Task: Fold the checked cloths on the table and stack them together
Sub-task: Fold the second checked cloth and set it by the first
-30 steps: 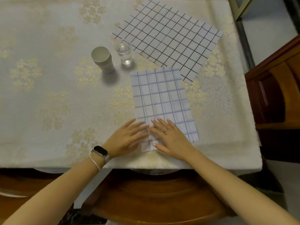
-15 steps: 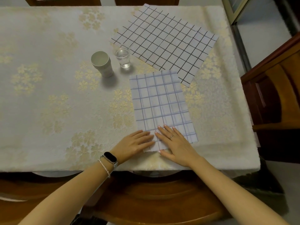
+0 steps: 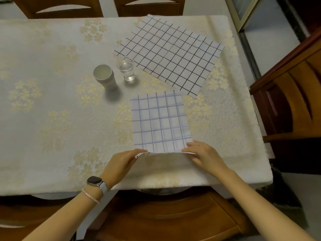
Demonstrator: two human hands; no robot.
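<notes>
Hands parted to near corners of blue-checked cloth (image 3: 159,122); left hand (image 3: 121,162) grip pinching left corner; right hand (image 3: 203,155) grip pinching right corner; near edge raised off bench (image 3: 43,119).

The tablecloth (image 3: 52,94) is a thick, cream woven fabric with a bumpy embossed texture, and its gold flowers catch a bit of sheen. The blue cloth (image 3: 159,122) looks like thin matt fabric, kinda soft and slightly see-through. The black cloth (image 3: 170,53) is matt too, flat with faint fold creases. The glass (image 3: 126,71) is clear and shiny, and the cup (image 3: 105,78) next to it is dull and matt; can't tell what it's made of. The chair (image 3: 156,221) is varnished wood, pretty glossy. The watch (image 3: 94,180) has a glossy dark face.
</notes>
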